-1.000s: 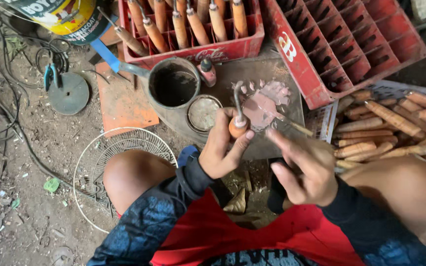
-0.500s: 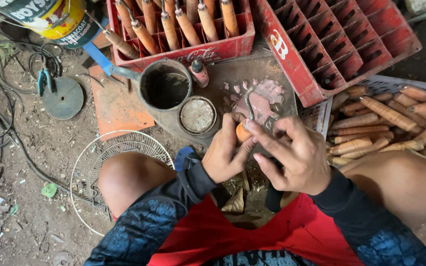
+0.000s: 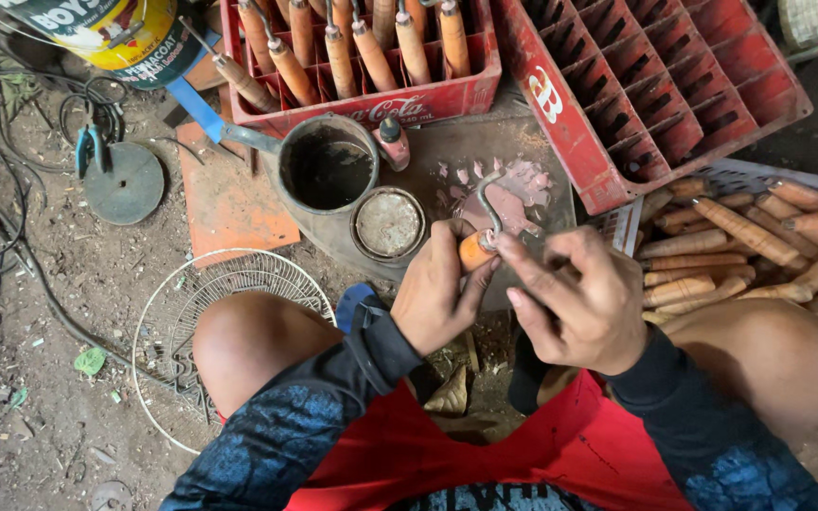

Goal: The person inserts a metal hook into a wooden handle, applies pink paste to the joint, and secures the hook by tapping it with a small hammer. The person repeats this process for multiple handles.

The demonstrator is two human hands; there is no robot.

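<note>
The left hand has its fingers clamped on an orange wooden handle with a curved metal hook; right hand fingers pinch its collar, over a pink-smeared metal slab. Fitting seems underway; next needs steady seating.

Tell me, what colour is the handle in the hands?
Orange, a wooden handle in the left hand, seen from the head view.

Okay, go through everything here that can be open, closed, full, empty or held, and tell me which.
Left hand: gripping wooden handle.
Right hand: fingers at the handle's metal collar.
Tin pot: open, dark inside.
Left crate: filled with handled tools.
Right crate: empty.
Small bottle: capped.
</note>
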